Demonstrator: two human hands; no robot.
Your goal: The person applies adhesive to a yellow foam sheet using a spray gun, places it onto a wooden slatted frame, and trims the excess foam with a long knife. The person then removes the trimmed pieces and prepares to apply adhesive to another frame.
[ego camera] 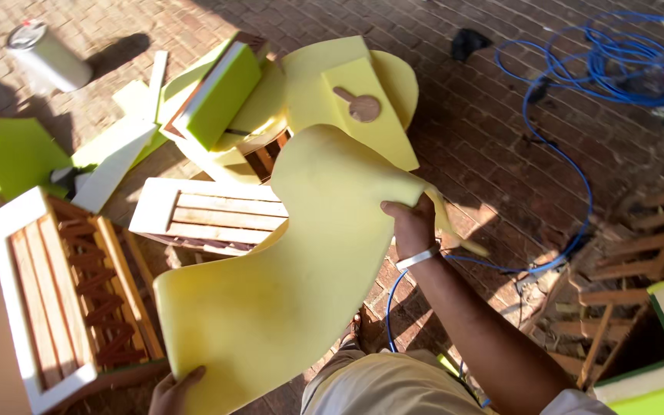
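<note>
The person holds a large, curved sheet of pale yellow foam (pixel 301 261) up in front of them over the brick-paved floor (pixel 486 115). The right hand (pixel 410 224), with a white band at the wrist, grips the sheet's upper right edge, fingers curled over it and pressed onto the foam. The left hand (pixel 172 392) holds the bottom edge, fingers wrapped under the sheet; only part of this hand shows at the picture's lower border.

Beyond the held sheet lies a heap of more yellow foam pieces (pixel 363 92), one with a keyhole-shaped cut-out, piled on and around slatted wooden crates. A white-rimmed slatted wooden crate (pixel 209 215) lies just behind the sheet; what it holds cannot be seen. A second white-framed wooden crate (pixel 63 300) sits at the left, showing bare slats inside. A green and white box (pixel 220 96) rests tilted on the heap. A white cylindrical can (pixel 48 55) stands well apart at upper left. A coiled blue hose (pixel 601 69) trails across the bricks at the right.
</note>
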